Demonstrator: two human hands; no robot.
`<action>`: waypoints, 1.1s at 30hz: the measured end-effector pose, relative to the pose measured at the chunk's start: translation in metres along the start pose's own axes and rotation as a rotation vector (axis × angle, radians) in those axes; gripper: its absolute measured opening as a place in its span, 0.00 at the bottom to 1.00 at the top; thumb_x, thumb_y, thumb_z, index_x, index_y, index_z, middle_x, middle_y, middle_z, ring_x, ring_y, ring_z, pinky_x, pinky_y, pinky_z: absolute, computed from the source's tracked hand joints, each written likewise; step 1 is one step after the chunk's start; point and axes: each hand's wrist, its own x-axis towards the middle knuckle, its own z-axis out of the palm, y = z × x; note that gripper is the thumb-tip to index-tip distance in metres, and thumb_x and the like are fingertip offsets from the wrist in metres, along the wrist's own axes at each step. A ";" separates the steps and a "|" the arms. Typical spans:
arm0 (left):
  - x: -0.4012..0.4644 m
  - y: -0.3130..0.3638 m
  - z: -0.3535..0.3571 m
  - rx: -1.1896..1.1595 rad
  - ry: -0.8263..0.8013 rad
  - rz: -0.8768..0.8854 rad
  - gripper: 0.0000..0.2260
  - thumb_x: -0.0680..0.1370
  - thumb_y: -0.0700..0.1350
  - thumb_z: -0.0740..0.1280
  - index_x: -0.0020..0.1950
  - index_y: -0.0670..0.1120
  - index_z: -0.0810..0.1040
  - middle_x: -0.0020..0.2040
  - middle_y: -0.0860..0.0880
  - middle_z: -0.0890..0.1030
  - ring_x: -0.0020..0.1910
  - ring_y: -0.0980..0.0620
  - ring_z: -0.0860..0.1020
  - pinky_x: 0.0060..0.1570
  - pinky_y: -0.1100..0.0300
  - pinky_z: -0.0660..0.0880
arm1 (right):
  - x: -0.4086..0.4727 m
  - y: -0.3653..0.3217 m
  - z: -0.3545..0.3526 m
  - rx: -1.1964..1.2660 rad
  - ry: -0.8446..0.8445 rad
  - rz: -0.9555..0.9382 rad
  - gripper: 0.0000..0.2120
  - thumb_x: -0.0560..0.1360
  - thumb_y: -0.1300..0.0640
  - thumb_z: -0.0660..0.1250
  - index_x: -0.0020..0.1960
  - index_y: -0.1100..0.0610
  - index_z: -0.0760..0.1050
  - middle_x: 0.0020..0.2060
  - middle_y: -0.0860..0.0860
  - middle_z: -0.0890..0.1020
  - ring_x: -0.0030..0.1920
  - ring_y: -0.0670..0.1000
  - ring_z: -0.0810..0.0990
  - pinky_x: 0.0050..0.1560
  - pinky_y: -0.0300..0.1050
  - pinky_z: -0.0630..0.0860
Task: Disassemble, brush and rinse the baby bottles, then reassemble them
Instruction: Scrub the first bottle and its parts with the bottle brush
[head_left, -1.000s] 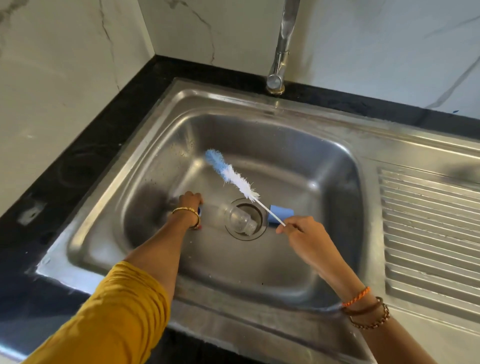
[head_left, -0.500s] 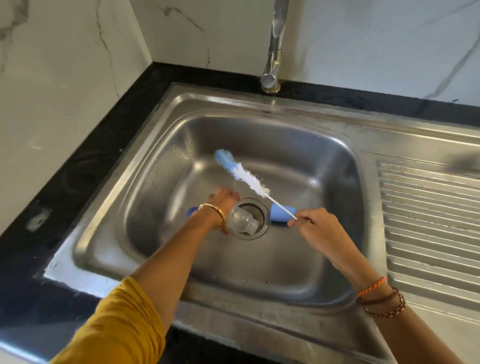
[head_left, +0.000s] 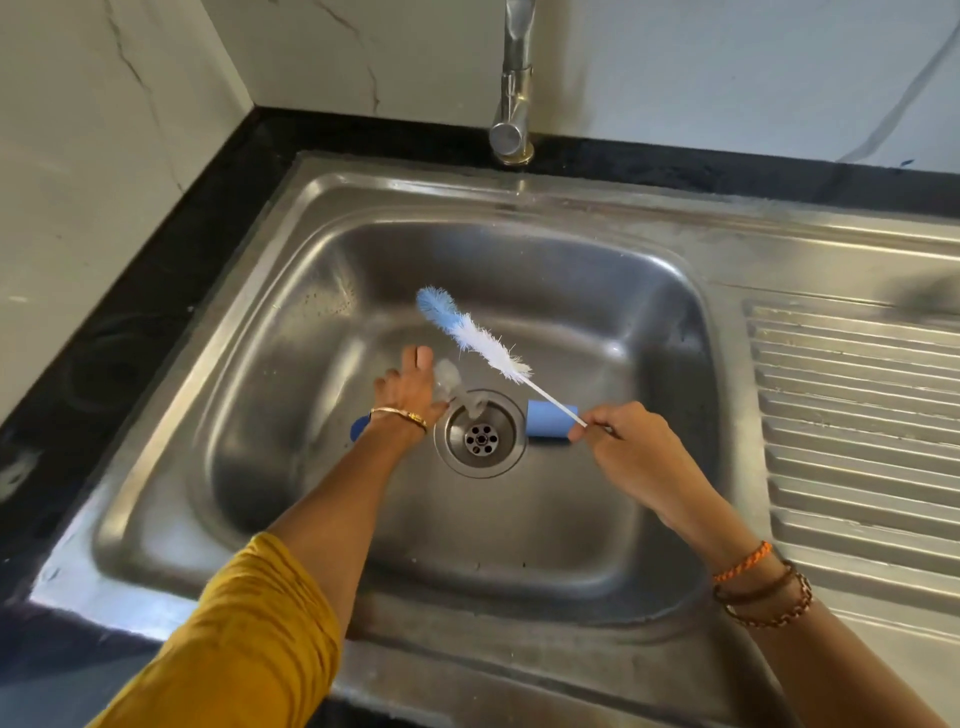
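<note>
The clear plastic baby bottle (head_left: 457, 391) is the hardest thing to read here: it is see-through and smeared by motion, so only a pale, cloudy shape shows, running from beside the fingertips of the left hand (head_left: 408, 392) down to the rim of the round perforated metal drain (head_left: 480, 435). The left hand lies low in the basin with its fingers stretched forward and close together along the bottle's side; whether they curl round it or merely press against it cannot be told. A thin gold bangle (head_left: 399, 414) circles that wrist, and just behind the wrist a small dark-blue rounded piece (head_left: 358, 428) peeps out, mostly hidden by the arm, its kind unclear. A mustard-yellow fabric sleeve (head_left: 244, 639) covers the upper left arm and is cut off at the lower edge.

The right hand (head_left: 631, 449) pinches the end of the thin white handle of a long bottle brush (head_left: 475, 340), whose fluffy bristles are white near the stem and pale blue at the tip. The brush slants up and away from this hand, over the bottle and the left fingertips, clear of the basin floor. Just beside the right hand's knuckles, towards the drain, lies a light-blue smooth plastic cylinder (head_left: 550, 418), partly covered by the fingers. Orange and brown braided and beaded bracelets (head_left: 758, 584) wrap the right wrist.

All of it sits in a brushed stainless-steel sink (head_left: 322, 519) with a ribbed draining board right of the right hand. A chrome tap (head_left: 514, 83) rises beyond both hands, its top cut off.
</note>
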 end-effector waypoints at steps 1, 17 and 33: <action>0.002 0.000 0.000 0.017 0.016 0.014 0.23 0.74 0.51 0.67 0.62 0.42 0.63 0.62 0.44 0.66 0.53 0.41 0.75 0.49 0.49 0.73 | 0.001 0.000 0.000 -0.001 -0.002 -0.001 0.11 0.76 0.58 0.58 0.47 0.56 0.79 0.27 0.48 0.70 0.33 0.54 0.70 0.33 0.43 0.65; -0.004 0.045 0.031 0.553 -0.182 0.656 0.17 0.79 0.43 0.58 0.68 0.45 0.67 0.66 0.44 0.70 0.68 0.43 0.64 0.70 0.52 0.54 | 0.000 0.011 -0.008 -0.017 -0.037 0.063 0.12 0.76 0.59 0.57 0.48 0.57 0.79 0.31 0.51 0.74 0.37 0.57 0.72 0.39 0.44 0.68; -0.007 0.050 0.021 0.646 -0.259 0.555 0.14 0.80 0.47 0.58 0.65 0.49 0.70 0.62 0.47 0.77 0.62 0.46 0.73 0.66 0.52 0.58 | -0.011 -0.001 -0.022 0.043 0.066 0.021 0.12 0.75 0.60 0.58 0.48 0.66 0.77 0.36 0.60 0.77 0.36 0.55 0.70 0.39 0.45 0.68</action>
